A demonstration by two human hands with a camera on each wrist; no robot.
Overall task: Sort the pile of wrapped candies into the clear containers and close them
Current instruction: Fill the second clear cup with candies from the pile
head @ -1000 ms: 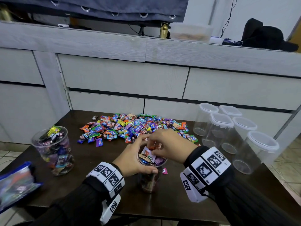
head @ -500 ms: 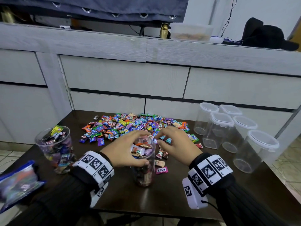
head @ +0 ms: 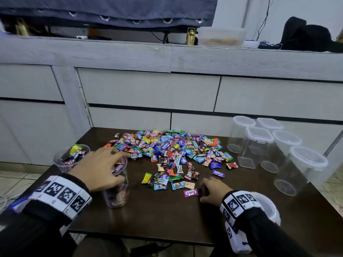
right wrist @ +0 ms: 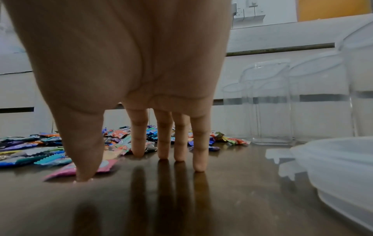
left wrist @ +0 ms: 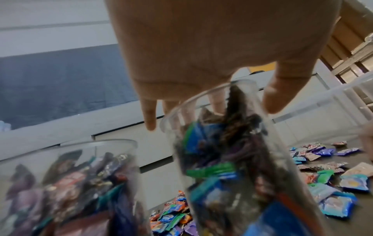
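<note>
A pile of wrapped candies (head: 167, 147) covers the middle of the dark table (head: 167, 216). My left hand (head: 118, 167) grips the rim of a clear container (head: 117, 193) from above, thumb on the near side. That container (left wrist: 232, 175) is packed with candies and has no lid. My right hand (head: 206, 190) rests open on the table, straight fingertips (right wrist: 199, 166) touching the wood. Its thumb lies on a pink candy (head: 191, 193). A white lid (head: 269, 208) lies by my right wrist.
A second lidless container (head: 71, 156) full of candies stands at the far left. Several empty lidded clear containers (head: 259, 145) cluster at the back right. Grey drawer fronts (head: 148, 89) rise behind the table. The floor drops off beyond the table's right edge.
My left hand has moved the full container to the left. My right hand has left the container's top and come down onto the table beside the pink candy.
</note>
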